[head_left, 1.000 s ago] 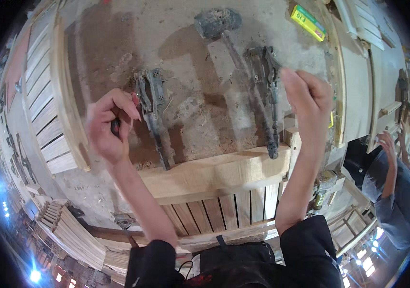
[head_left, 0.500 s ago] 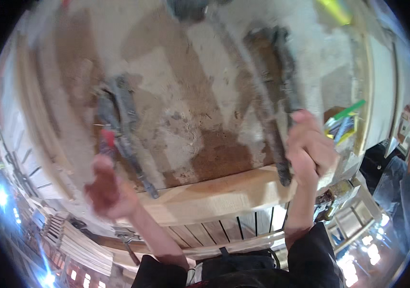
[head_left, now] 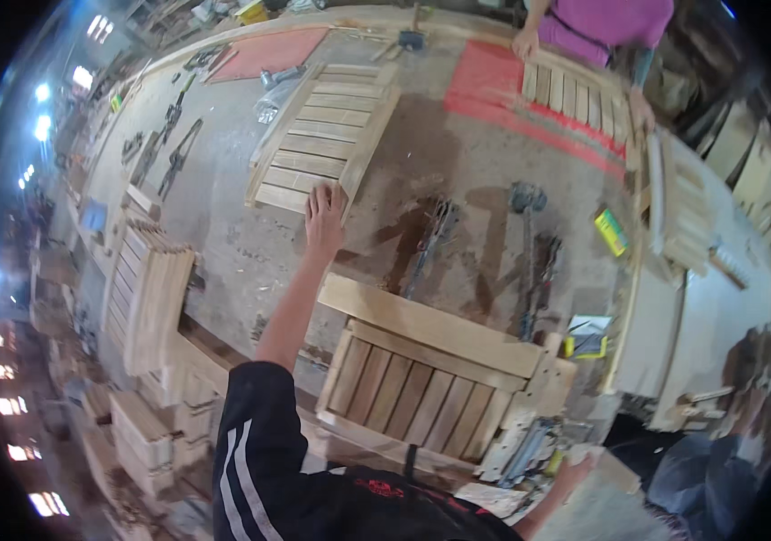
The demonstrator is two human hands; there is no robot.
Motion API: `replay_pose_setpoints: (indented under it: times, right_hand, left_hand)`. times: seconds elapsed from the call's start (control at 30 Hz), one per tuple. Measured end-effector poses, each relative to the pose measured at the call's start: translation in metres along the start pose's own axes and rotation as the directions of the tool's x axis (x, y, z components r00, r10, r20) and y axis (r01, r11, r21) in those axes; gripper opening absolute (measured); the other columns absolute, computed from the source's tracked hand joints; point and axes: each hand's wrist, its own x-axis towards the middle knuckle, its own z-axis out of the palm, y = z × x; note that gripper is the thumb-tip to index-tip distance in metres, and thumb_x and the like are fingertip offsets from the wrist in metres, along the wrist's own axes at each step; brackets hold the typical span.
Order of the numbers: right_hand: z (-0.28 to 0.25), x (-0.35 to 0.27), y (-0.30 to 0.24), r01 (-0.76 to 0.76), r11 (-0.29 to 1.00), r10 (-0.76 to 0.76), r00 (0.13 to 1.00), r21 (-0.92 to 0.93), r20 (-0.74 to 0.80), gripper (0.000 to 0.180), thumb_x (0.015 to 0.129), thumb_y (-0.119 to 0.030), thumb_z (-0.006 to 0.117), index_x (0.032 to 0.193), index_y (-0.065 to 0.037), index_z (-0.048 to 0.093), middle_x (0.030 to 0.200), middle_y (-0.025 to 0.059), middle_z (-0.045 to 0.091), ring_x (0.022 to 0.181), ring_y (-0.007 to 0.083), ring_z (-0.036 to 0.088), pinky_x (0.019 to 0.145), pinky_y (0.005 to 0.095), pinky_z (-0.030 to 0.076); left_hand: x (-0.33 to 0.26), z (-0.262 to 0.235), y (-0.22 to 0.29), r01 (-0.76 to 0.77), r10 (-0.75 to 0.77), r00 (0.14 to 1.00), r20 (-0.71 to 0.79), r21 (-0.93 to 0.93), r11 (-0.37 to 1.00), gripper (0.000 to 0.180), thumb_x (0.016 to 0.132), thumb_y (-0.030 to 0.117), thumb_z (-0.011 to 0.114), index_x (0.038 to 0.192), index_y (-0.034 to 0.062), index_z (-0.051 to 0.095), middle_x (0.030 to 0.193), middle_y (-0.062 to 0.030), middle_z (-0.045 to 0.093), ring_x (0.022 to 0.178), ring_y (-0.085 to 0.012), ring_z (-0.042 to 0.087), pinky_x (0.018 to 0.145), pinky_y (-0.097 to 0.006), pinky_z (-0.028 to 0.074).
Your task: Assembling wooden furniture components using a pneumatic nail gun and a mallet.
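Observation:
My left hand (head_left: 324,221) reaches out over the near right corner of a slatted wooden panel (head_left: 313,144) lying on the worktable. Its fingers are extended and slightly apart, resting on the panel or just over it. My right hand (head_left: 575,473) is low at the right, partly cut off by my clothing, beside a pale flat board (head_left: 615,469); whether it grips that board cannot be made out. Closer to me, another slatted wooden frame (head_left: 422,397) stands against the table edge. Two long bar clamps, one (head_left: 429,248) dark and one (head_left: 528,261) with a round head, lie beyond it.
Across the table a person in purple (head_left: 597,27) has their hands on a slatted panel over a red sheet (head_left: 485,81). More clamps (head_left: 174,144) lie at left. Stacked slatted panels (head_left: 146,298) stand at the left edge. A yellow-green box (head_left: 611,232) sits at right.
My hands have left the clamp bar and the red-tipped tool near them. The left now reaches forward to the panel; the right has dropped low to the right. The view takes in more table.

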Motion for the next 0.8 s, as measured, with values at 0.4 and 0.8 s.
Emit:
replay_pose_setpoints:
  times: [0.4,0.8]
  right_hand:
    - [0.029,-0.019,0.014,0.144,0.99,-0.144,0.973,0.015,0.18,0.082,0.071,-0.023,0.072,0.139,0.005,0.036,0.106,0.0319,0.064,0.103,0.0463,0.062,0.087,0.0501,0.051]
    - [0.043,-0.028,-0.017,0.103,0.985,-0.113,0.991,-0.141,-0.066,0.052,0.075,-0.029,0.073,0.117,-0.001,0.059,0.118,0.0246,0.059,0.111,0.0404,0.057,0.092,0.0498,0.048]
  left_hand:
    - [0.036,-0.316,0.02,-0.023,-0.114,0.965,-0.238,-0.505,0.863,0.027,0.084,0.021,0.067,0.105,0.0037,0.068,0.082,-0.0161,0.07,0.069,-0.0243,0.067,0.066,-0.036,0.052]
    - [-0.163,-0.354,-0.036,-0.092,-0.761,0.646,-0.054,-0.996,-0.008,0.032,0.09,0.02,0.071,0.113,-0.0012,0.066,0.108,-0.0084,0.068,0.097,-0.0158,0.062,0.086,-0.032,0.049]
